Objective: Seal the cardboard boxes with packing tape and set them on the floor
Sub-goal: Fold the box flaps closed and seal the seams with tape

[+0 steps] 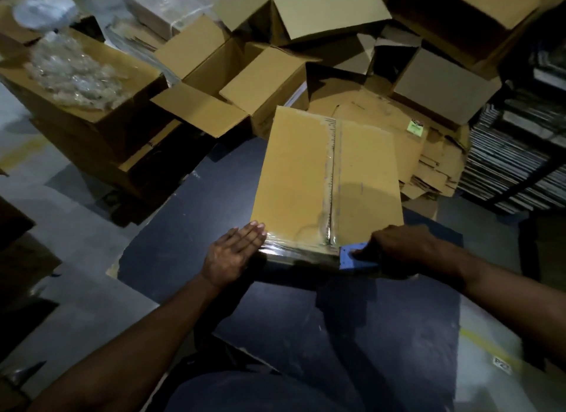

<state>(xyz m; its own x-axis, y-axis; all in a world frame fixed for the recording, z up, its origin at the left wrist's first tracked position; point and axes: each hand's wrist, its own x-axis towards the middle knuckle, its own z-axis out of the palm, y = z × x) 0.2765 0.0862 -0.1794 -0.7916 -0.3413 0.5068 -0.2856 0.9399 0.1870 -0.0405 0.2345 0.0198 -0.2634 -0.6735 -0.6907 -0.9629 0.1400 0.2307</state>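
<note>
Stiff, likely light box (pixel 309 178): left hand (pixel 229 255) presses flat; right hand (pixel 398 246) clamps blue tape dispenser (pixel 355 257); lift by side walls.

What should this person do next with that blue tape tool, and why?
Probably pull the blue tape dispenser on along the box near edge, then cut the tape. The right hand grips it there, and the left hand presses flat on the corner.

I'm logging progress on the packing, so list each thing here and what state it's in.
Closed brown cardboard box: flaps shut, clear tape along centre seam.
Blue tape dispenser: at box's near edge, gripped.
Left hand: flat, pressing near corner.
Right hand: gripping dispenser.
Brown cardboard boxes behind: flaps open.
</note>
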